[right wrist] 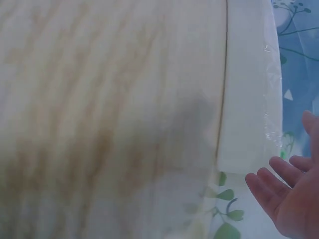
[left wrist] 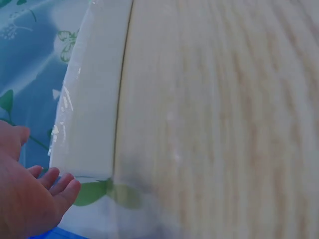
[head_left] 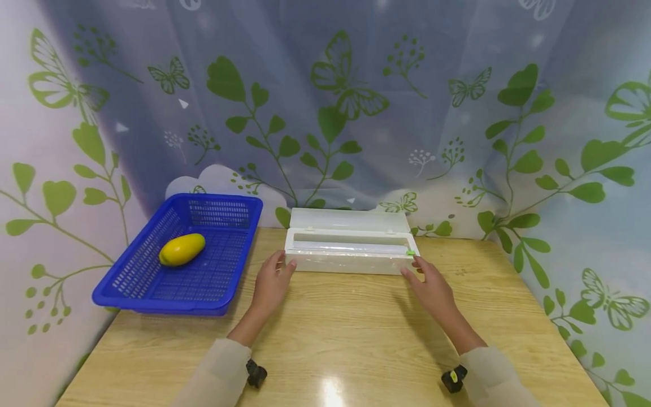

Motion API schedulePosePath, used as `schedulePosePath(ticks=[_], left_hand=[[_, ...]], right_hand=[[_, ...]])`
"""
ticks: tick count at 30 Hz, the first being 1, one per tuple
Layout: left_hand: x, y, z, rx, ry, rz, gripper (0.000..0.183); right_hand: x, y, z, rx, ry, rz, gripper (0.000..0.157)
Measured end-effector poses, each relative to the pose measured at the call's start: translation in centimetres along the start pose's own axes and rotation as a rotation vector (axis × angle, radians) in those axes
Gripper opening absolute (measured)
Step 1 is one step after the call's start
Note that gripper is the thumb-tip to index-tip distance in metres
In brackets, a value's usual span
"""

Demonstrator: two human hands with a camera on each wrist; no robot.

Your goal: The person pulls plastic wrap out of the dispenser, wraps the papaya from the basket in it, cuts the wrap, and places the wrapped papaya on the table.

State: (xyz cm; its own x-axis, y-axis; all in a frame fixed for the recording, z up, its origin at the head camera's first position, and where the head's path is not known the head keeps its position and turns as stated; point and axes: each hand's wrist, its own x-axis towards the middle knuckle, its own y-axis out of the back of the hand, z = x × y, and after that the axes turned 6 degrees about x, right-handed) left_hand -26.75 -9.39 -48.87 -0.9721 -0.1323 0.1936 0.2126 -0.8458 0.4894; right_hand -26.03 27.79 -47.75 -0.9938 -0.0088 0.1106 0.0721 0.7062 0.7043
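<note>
A long white cling film dispenser box (head_left: 351, 264) lies near the back of the table, its lid (head_left: 351, 219) tipped back. A roll of cling film (head_left: 351, 247) shows inside, and clear film drapes over the front edge. A small green slide cutter (head_left: 411, 252) sits at the right end. My left hand (head_left: 273, 277) is at the box's left end, fingers loosely bent, with fingertips right at the corner in the left wrist view. At the right end is my right hand (head_left: 431, 285), its fingers spread and relaxed beside the corner.
On the left stands a blue plastic basket (head_left: 175, 305) with a yellow, oblong fruit (head_left: 182, 250) in it. A patterned curtain (head_left: 402, 124) hangs right behind the wooden table (head_left: 351, 328) and along both sides.
</note>
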Motion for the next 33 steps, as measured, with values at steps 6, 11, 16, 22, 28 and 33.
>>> schedulePosePath(ticks=[6,11,16,22,28,33], left_hand=[[0.3,-0.7,-0.9,-0.093,0.063,0.002,0.052],[0.7,-1.6,-1.7,-0.142,0.085,0.008,0.045],[1.0,-2.2,-2.1,-0.153,0.107,0.001,0.038],[1.5,-2.8,-2.1,-0.128,0.104,-0.006,0.034],[2.0,-3.2,-2.1,-0.171,0.114,0.023,0.026],[2.1,-3.4,-1.9,-0.280,0.142,0.007,0.026]], right_hand=[[-0.1,-0.4,1.0,0.110,-0.034,-0.004,0.073],[0.5,-1.0,1.3,0.206,-0.039,0.020,0.062],[1.0,-1.5,1.4,0.279,-0.070,0.008,0.056],[1.5,-2.0,1.5,0.331,-0.093,0.018,0.053],[2.1,-2.3,1.1,0.441,-0.148,-0.005,0.053],[2.3,-2.3,1.1,0.462,-0.177,0.003,0.051]])
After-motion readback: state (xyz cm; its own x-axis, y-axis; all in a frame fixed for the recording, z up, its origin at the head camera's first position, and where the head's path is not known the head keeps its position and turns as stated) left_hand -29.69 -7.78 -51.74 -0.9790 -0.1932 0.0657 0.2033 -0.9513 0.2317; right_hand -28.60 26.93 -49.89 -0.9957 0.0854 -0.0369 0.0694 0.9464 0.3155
